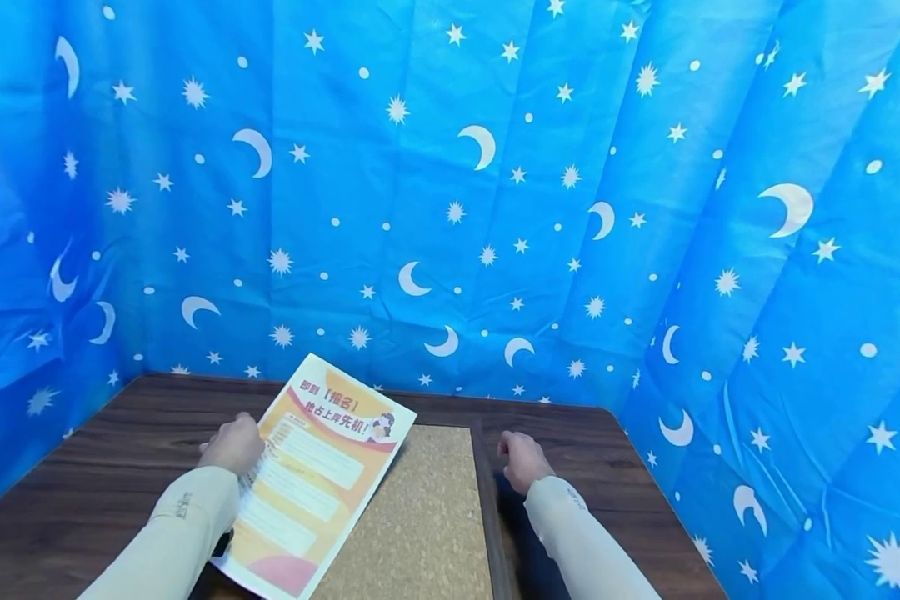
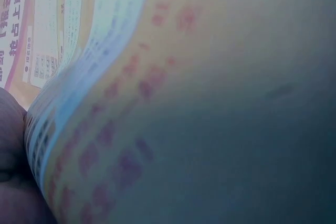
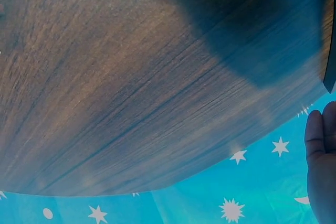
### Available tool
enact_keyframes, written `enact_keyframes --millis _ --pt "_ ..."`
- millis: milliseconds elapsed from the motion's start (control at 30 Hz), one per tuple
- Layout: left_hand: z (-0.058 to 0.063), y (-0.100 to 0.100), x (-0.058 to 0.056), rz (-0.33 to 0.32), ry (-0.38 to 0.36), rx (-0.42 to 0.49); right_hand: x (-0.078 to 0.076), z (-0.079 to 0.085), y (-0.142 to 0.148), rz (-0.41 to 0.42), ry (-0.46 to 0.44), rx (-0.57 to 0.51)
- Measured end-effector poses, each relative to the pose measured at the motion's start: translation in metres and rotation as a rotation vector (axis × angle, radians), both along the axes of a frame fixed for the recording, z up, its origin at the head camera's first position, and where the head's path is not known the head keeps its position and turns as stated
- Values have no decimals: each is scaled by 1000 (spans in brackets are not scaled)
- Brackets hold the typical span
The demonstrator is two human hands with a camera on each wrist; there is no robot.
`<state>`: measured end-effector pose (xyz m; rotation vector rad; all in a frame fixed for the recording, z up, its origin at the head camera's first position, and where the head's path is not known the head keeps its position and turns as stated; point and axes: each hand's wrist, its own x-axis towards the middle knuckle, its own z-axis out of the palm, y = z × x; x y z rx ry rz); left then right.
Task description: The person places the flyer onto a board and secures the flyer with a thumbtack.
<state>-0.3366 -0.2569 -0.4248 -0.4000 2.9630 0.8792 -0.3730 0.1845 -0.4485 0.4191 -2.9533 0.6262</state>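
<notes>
A printed sheet of paper (image 1: 322,475) in orange, pink and white tilts over the left part of a cork board (image 1: 427,508) with a dark frame. My left hand (image 1: 234,446) grips the sheet at its left edge. Close up in the left wrist view, the paper (image 2: 105,66) bends in a curve beside the fingers (image 2: 10,156). My right hand (image 1: 527,461) hovers just right of the board's frame, its fingers loosely curled with nothing seen in them. Part of that hand (image 3: 323,166) shows at the right edge of the right wrist view, below the dark frame corner.
Beneath everything is a dark wood-grain table (image 1: 607,450). A blue curtain (image 1: 435,208) with white moons and stars hangs behind the table and along both sides. A dark shadow falls on the tabletop beside the right forearm.
</notes>
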Motion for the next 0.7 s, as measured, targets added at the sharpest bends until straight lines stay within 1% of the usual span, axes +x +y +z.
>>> enact_keyframes --millis 133,333,433,533,700 --pt "-6 7 -1 -31 10 4 -1 4 -3 -12 3 2" --pt "-12 17 -3 -65 57 -17 -6 5 -7 -14 35 0" --pt "-14 22 -1 -79 68 -48 -7 3 -6 -15 28 -3" --pt "-16 24 1 -107 71 -91 -8 2 -7 -7 34 -10" --pt "-18 21 7 -156 43 -144 -8 -2 -11 0 44 0"
